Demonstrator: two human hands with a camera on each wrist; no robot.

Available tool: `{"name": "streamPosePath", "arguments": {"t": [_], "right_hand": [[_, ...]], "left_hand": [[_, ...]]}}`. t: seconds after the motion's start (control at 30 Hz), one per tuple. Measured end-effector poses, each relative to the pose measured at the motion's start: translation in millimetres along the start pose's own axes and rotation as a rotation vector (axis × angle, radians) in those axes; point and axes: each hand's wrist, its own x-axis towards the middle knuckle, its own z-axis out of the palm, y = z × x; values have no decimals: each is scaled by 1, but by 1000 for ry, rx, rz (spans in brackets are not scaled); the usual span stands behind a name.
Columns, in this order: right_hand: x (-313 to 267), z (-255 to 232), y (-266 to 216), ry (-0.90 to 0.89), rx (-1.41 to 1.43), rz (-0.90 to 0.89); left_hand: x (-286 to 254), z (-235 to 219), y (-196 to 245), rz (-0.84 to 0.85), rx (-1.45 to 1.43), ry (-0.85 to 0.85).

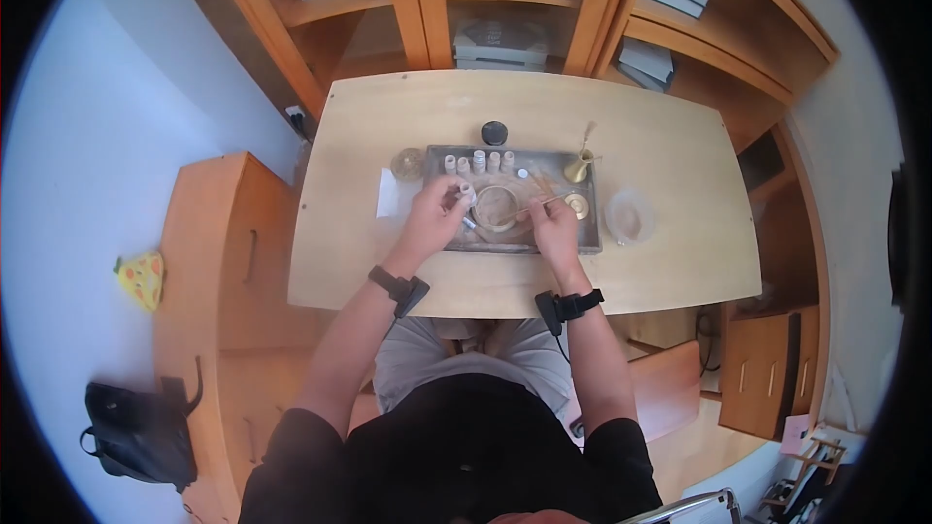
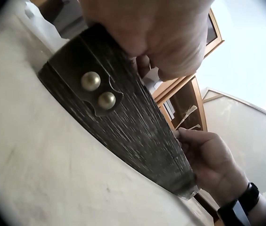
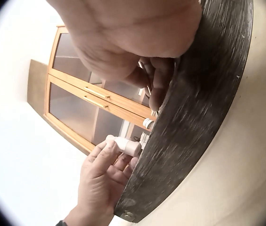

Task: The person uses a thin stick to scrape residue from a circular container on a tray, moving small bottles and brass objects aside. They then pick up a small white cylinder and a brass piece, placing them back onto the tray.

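The person's left hand (image 1: 435,218) is holding a small bottle (image 1: 466,194) over the left part of a dark tray (image 1: 515,247), its fingers curling around the bottle. The right hand (image 1: 556,230) is pinching a thin stick (image 1: 546,200) between its fingers, over the tray's right part. A brass-coloured ring (image 1: 496,229) is lying in the middle of the tray, between the hands. Five small vials (image 1: 480,161) are standing along the tray's far edge, toward its far left corner, with a white cap (image 1: 522,174) just right of them. A brass vase (image 1: 578,168) is standing near the far right corner, holding slender tools (image 1: 587,136), and a round brass piece (image 1: 577,207) is resting by the right edge. On the surface (image 1: 388,272), a translucent bowl (image 1: 629,217) is sitting right of the tray, and a black round container (image 1: 494,133) is sitting beyond its far edge.
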Motion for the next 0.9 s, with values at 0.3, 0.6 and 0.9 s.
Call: {"name": "streamPosePath", "arguments": {"t": [0.3, 0.6, 0.9], "right_hand": [[4, 4, -9, -94, 4, -36], [12, 3, 5, -47, 90, 38], [10, 2, -6, -149, 56, 79]], "left_hand": [[0, -2, 13, -29, 131, -17], [1, -3, 17, -31, 127, -8], [0, -2, 17, -44, 124, -13]]}}
